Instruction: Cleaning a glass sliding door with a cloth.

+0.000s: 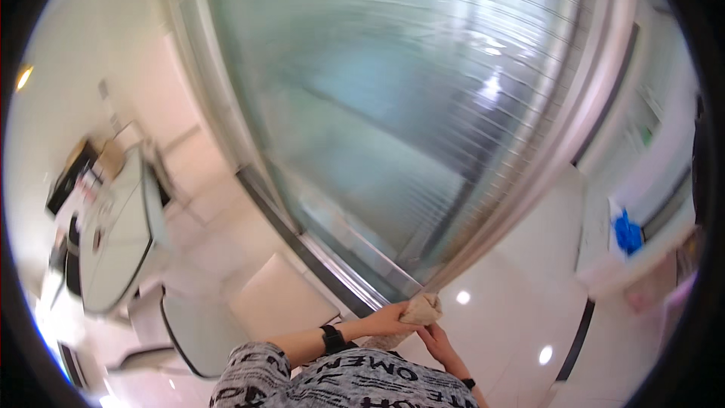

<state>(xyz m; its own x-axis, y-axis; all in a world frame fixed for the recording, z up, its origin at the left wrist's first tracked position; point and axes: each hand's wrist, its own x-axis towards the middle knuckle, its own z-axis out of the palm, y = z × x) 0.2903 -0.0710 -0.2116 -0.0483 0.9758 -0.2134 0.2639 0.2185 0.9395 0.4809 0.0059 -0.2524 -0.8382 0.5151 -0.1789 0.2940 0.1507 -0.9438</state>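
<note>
A crumpled beige cloth (423, 308) is bunched in front of me, close to the lower corner of a framed glass door (362, 136). My left hand (389, 319) has its fingers closed on the cloth from the left, and a dark watch sits on that wrist. Just below, my right hand (436, 341) meets the underside of the same cloth with its fingers closed; its fingertips are partly hidden. More of the cloth seems to hang down between my hands and my patterned shirt.
The door's pale frame (540, 170) rises on the right, and a metal floor track (343, 276) runs under the glass. To the left are a white table (117, 238) and a pale chair seat (279, 298). A blue bag (627, 233) lies on the right, beyond glossy floor tiles.
</note>
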